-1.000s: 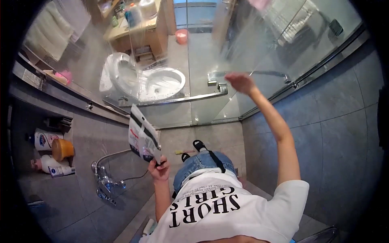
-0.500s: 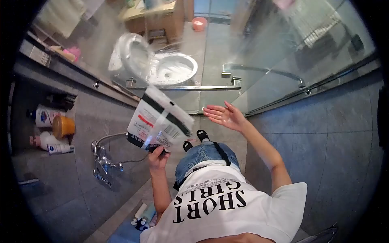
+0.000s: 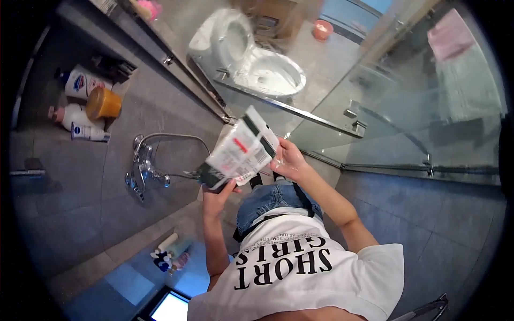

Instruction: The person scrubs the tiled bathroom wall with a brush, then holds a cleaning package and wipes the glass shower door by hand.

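A white, dark-banded plastic pouch [image 3: 243, 150] with red and black print is held up in front of my body. My left hand [image 3: 220, 197] grips its lower left corner, thumb on the printed face. At the pouch's right edge, my right hand [image 3: 289, 159] touches it with curved fingers, some of them hidden behind the pouch. To the left of the pouch, a chrome shower mixer [image 3: 143, 167] with a hose sits on the grey tiled wall.
A glass shower screen with a metal rail [image 3: 289, 108] stands ahead, a toilet [image 3: 276, 74] behind it. Bottles and an orange jar [image 3: 104, 103] fill a wall niche at left. Several bottles [image 3: 170, 251] stand at lower left near a lit screen [image 3: 170, 307]. Farther off is a pink basin [image 3: 322, 30].
My right hand has come down from the glass side and in to the pouch's right edge. The pouch has tilted in my left hand. The view has turned and shifted.
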`<state>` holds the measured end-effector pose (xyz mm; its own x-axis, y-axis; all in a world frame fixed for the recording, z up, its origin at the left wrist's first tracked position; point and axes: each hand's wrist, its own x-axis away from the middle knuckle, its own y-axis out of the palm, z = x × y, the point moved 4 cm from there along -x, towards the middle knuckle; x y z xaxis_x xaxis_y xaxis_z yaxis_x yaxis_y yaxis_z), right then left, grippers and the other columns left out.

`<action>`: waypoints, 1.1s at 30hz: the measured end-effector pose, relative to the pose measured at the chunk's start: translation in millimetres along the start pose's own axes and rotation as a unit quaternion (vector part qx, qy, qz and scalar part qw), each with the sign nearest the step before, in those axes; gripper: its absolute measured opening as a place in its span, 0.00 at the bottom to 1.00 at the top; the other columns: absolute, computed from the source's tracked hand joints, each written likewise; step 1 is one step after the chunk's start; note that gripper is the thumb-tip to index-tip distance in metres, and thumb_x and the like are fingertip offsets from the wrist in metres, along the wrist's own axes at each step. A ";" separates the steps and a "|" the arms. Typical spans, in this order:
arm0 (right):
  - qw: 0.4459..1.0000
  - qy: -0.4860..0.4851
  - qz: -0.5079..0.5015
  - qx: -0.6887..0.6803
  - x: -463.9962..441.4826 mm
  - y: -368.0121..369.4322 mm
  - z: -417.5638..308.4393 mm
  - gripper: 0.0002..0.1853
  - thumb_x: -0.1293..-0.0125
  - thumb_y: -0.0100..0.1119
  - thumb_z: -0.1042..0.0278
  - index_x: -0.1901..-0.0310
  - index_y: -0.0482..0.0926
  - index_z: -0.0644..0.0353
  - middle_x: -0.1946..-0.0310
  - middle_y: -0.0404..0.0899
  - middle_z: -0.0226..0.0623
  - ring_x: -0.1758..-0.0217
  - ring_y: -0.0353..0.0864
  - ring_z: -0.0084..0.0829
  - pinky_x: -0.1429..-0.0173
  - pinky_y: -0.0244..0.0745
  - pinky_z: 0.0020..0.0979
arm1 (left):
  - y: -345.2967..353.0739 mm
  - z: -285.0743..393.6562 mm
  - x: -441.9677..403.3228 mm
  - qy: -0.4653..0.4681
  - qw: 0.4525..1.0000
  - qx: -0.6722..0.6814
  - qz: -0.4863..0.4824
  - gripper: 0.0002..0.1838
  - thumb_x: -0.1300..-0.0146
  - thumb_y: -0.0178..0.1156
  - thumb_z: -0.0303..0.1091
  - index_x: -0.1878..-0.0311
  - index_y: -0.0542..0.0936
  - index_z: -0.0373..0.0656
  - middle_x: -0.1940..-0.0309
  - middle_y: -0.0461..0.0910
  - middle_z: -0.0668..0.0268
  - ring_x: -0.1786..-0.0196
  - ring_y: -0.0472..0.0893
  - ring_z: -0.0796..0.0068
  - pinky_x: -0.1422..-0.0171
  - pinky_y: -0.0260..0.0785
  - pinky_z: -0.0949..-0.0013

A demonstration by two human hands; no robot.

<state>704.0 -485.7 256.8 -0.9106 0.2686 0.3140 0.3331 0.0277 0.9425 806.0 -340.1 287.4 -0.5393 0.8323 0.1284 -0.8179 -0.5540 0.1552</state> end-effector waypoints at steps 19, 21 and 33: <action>0.967 0.118 0.193 0.116 -106.7 1.1 30.7 0.16 0.41 0.34 0.61 0.71 0.71 0.64 0.74 0.74 0.40 0.71 0.74 0.30 0.68 0.70 0.23 | -48.0 -85.0 37.3 -0.061 0.904 0.319 0.280 0.17 0.53 0.52 0.20 0.57 0.67 0.40 0.64 0.71 0.62 0.65 0.73 0.70 0.73 0.66 0.73; 0.985 0.115 0.028 0.125 -131.8 9.7 13.1 0.15 0.41 0.35 0.61 0.79 0.67 0.59 0.83 0.68 0.35 0.80 0.69 0.26 0.77 0.64 0.21 | -56.3 -93.8 42.1 -0.046 0.894 0.345 0.282 0.17 0.53 0.52 0.20 0.57 0.67 0.40 0.64 0.71 0.62 0.65 0.73 0.70 0.74 0.66 0.73; 0.169 -0.667 -0.011 0.726 -155.3 239.3 -35.0 0.11 0.41 0.40 0.69 0.76 0.69 0.63 0.90 0.62 0.24 0.86 0.56 0.13 0.82 0.51 0.16 | -105.5 -111.1 45.3 -0.073 0.890 0.386 0.233 0.16 0.53 0.52 0.21 0.58 0.67 0.41 0.66 0.72 0.63 0.66 0.72 0.69 0.74 0.64 0.71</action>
<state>916.6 -554.5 437.6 -0.3732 0.2040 -0.9050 0.9236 -0.0103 -0.3832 845.6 -241.6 168.0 -0.7053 0.5284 0.4726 -0.1011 -0.7348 0.6707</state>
